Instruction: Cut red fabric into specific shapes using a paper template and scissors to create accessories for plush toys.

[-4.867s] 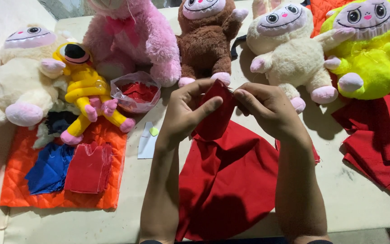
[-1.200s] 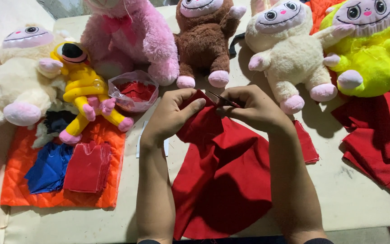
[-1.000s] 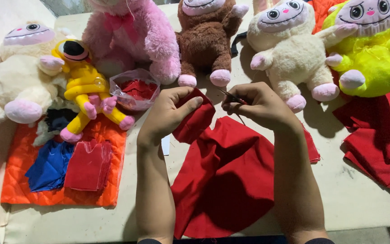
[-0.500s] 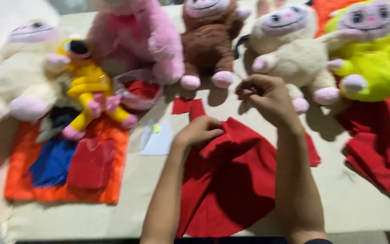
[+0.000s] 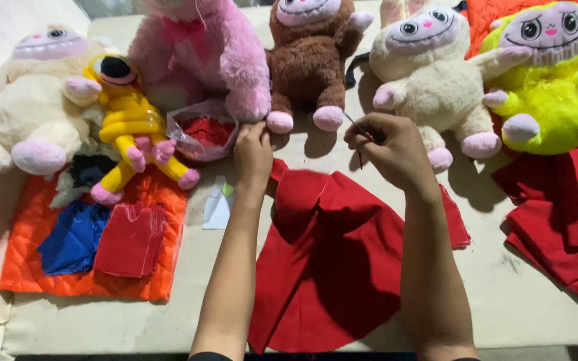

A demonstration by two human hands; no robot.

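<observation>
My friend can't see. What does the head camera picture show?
A person's left hand reaches toward a clear bag of red pieces, while the right hand pinches a thin needle above a red cloth on the table. Plush toys in cream, yellow, pink, brown and lime sit along the back.

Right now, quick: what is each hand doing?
Left hand: fingers reaching to the clear bag of red pieces; a grip cannot be told.
Right hand: closed, pinching a thin needle.
</observation>
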